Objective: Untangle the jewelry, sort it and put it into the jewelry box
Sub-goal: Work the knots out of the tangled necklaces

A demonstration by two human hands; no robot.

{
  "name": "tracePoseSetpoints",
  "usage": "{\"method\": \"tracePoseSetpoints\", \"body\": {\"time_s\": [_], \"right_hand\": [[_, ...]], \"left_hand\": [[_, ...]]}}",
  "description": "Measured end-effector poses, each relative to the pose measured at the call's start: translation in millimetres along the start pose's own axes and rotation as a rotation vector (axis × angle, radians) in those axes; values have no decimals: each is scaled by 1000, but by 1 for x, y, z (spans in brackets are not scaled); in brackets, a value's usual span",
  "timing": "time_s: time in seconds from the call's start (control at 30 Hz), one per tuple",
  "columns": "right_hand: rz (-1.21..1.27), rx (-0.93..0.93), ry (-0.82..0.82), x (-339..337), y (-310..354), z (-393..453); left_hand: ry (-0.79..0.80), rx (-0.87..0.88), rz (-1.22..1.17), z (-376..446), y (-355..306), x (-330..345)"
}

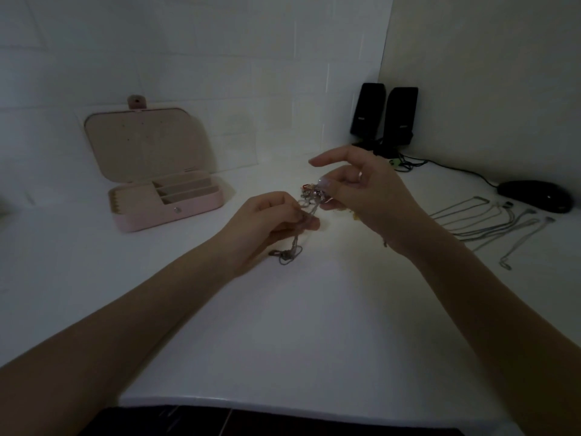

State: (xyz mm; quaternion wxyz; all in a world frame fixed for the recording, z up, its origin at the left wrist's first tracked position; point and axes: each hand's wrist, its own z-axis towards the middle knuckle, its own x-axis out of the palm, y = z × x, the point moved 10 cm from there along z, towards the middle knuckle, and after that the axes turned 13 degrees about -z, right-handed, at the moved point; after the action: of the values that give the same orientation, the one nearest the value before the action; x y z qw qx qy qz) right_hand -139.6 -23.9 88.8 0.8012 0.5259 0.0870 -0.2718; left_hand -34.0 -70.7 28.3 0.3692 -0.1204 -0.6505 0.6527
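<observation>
Dim white desk (pixel 283 325), blurred jewelry tangle (pixel 311 196) pinched between left hand (pixel 267 218) and right hand (pixel 361 190) fingers.

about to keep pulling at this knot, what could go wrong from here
Both hands, left hand and right hand, pinch the tangled jewelry; pulling apart could tighten the knot or snap a thin chain. The hanging loop might catch again. A sweeping right arm could scatter the sorted chains.

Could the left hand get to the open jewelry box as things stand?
Probably yes. Bare table lies between the left hand and the jewelry box, whose lid stands open. But that hand is pinching the tangled chains, so it isn't free yet.
</observation>
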Motion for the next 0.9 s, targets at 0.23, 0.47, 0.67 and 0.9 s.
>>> {"method": "tracePoseSetpoints", "body": {"time_s": [0.23,0.47,0.67,0.9], "right_hand": [[6,1,20,5,2,-2],[20,0,14,4,3,-2],[26,-6,12,4,4,-2],[-52,-41,-4,3,6,-3]], "left_hand": [[-11,-12,-213,1,1,-1],[-6,-20,-80,2,3,-2],[0,-40,-115,3,5,1],[19,-85,24,1,11,1]]}}
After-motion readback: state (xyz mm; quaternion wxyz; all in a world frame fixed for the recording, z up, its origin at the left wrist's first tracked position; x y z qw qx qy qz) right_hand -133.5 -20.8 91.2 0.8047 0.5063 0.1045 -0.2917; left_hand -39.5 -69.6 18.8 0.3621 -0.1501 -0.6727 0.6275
